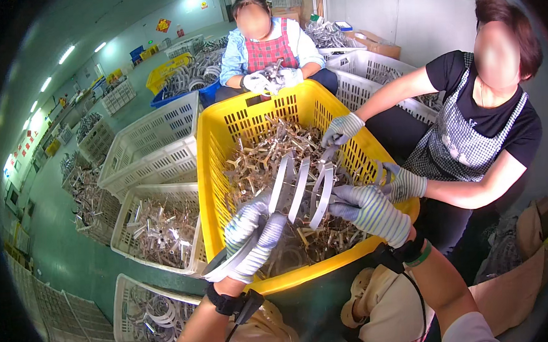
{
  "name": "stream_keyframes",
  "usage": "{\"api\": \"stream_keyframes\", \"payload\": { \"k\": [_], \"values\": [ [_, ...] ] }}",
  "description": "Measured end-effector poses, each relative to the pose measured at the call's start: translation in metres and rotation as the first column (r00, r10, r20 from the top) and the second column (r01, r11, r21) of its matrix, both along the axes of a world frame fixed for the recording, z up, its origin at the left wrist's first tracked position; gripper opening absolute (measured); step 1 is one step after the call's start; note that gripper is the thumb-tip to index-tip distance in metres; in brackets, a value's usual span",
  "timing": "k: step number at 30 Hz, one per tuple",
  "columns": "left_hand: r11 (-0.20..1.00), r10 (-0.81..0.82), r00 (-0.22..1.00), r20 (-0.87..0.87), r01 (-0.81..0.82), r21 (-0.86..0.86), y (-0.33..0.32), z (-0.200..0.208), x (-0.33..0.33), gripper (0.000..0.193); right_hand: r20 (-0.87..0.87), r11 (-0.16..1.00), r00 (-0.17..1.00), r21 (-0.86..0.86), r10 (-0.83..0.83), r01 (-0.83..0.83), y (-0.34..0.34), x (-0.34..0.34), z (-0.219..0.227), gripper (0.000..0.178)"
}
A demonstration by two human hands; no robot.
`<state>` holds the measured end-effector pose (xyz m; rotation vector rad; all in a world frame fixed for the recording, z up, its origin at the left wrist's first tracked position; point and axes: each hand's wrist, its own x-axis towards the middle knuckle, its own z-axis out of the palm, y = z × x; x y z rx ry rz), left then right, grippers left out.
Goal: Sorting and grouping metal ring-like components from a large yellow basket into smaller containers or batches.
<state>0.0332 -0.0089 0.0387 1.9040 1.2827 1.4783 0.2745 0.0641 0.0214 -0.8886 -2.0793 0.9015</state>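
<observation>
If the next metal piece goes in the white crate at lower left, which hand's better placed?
Left, probably: the left hand is nearer that white crate and grips curved metal pieces. The right hand is on the yellow crate's far side.

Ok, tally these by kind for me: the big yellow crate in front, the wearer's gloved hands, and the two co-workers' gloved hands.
Big yellow crate: 1
Wearer's gloved hands, left hand and right hand: 2
Far co-worker's gloved hands: 2
Right-side co-worker's gloved hands: 2
Total: 7
</observation>
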Motion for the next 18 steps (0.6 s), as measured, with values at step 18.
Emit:
{"api": "stream_keyframes", "payload": {
  "k": [18],
  "values": [
    [0.983, -0.034, 0.967, 0.252, 0.077, -0.164, 0.001, -0.022, -0.016, 0.043, -0.292, 0.729, 0.955, -0.641, 0.058, -0.24, -0.013, 0.001, 0.004, 0.037]
  ]
}}
